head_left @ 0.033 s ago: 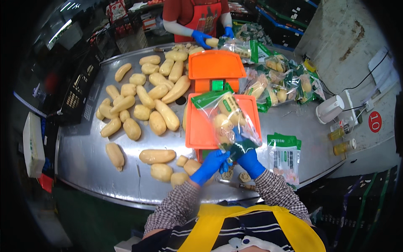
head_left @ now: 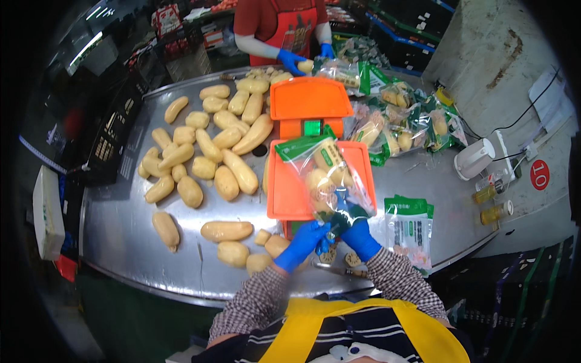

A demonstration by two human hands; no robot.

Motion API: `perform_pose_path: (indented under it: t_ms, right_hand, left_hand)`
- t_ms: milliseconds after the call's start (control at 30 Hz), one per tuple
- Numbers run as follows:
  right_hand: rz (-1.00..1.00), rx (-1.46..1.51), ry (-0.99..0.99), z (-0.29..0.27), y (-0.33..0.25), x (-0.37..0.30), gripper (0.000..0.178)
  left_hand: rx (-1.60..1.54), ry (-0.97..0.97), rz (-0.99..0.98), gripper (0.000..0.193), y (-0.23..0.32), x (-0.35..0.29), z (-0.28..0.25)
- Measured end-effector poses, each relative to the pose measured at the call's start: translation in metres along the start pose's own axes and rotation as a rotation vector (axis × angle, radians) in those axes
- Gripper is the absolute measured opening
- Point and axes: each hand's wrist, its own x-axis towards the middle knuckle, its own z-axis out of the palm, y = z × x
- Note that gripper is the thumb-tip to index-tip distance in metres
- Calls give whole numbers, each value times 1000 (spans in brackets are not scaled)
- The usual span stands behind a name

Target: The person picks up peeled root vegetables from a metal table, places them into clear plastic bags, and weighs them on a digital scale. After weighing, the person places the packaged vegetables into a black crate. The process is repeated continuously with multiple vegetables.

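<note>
A clear plastic bag with green printed ends holds several pale peeled lotus root pieces. It lies slanted over the orange platform of a weighing scale. My left hand, in a blue glove, is closed on the bag's dark near end. My right hand, gloved alike, grips the same end from the right, its fingers partly hidden behind the film. Just below the hands are cut lotus root ends showing their holes and a knife, partly covered by my arms.
Many peeled lotus roots spread over the metal table on the left. Flat bags lie at right, filled bags behind them. A white kettle and jars stand by the wall. Opposite, a co-worker handles a lotus root.
</note>
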Motion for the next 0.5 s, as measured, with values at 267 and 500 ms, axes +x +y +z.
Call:
perform_pose_path:
  t_ms: [267, 500]
  right_hand:
    - [-131, 73, 249, 0, -14, 35, 56]
    - [-113, 161, 261, 4, -13, 24, 44]
  left_hand:
    - [124, -9, -25, 31, -15, 6, -5]
    - [56, 17, -11, 37, -17, 7, -6]
